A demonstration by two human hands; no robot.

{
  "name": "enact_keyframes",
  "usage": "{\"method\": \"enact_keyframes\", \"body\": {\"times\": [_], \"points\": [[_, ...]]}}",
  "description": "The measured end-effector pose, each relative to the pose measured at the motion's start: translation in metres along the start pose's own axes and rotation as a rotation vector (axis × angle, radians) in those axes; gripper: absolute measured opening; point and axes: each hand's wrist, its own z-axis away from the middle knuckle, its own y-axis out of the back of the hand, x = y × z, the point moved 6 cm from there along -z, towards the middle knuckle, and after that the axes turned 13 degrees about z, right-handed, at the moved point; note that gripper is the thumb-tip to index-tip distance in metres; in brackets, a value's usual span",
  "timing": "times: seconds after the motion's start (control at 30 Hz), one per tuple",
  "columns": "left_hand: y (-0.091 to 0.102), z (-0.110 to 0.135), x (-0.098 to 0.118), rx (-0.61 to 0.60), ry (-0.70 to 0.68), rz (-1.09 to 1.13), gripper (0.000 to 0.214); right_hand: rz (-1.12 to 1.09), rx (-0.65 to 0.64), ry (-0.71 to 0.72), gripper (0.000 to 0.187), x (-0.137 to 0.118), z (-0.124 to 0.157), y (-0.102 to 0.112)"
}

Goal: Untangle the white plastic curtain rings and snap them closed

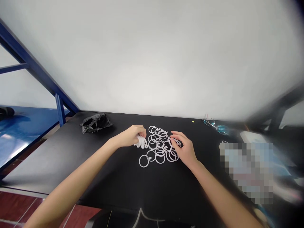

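Several white curtain rings [143,161] with small eyelets lie in a loose, overlapping pile on the black tabletop [114,186]. Left of the pile, my left hand [133,134] is closed around a bunch of the same white rings [142,143], whose eyelets stick out below the fingers. At the pile's right side is my right hand [186,148], with its fingers stretched out and apart over the nearest rings. Whether its fingertips touch a ring is hard to make out.
A crumpled black plastic bag [96,123] sits at the back left. Eyeglasses [215,125] rest near the wall on the right. A blurred, pixelated package [247,171] lies at far right. A blue metal frame [40,69] stands on the left.
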Motion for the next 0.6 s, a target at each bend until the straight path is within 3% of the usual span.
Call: {"method": "enact_keyframes", "body": {"times": [0.1, 0.17, 0.33, 0.43, 0.53, 0.6], "points": [[-0.016, 0.024, 0.021, -0.165, 0.044, 0.151, 0.019, -0.005, 0.002, 0.014, 0.015, -0.002, 0.0, -0.001], [-0.028, 0.034, 0.026, -0.213, 0.089, 0.133, 0.015, -0.002, -0.004, 0.022, 0.015, -0.004, 0.0, -0.001], [-0.043, 0.035, 0.008, -0.097, 0.185, -0.207, 0.038, 0.001, 0.01, 0.014, 0.015, -0.004, 0.001, 0.0], [-0.049, 0.033, -0.001, -0.12, 0.209, -0.289, 0.03, 0.004, 0.032, 0.013, 0.014, -0.003, 0.001, 0.002], [-0.048, 0.034, 0.005, -0.127, 0.17, -0.306, 0.021, 0.007, 0.049, 0.013, 0.014, -0.003, 0.0, 0.004], [-0.042, 0.036, 0.017, -0.077, 0.063, -0.287, 0.021, 0.009, 0.069, 0.027, 0.014, -0.004, 0.0, 0.005]]}}
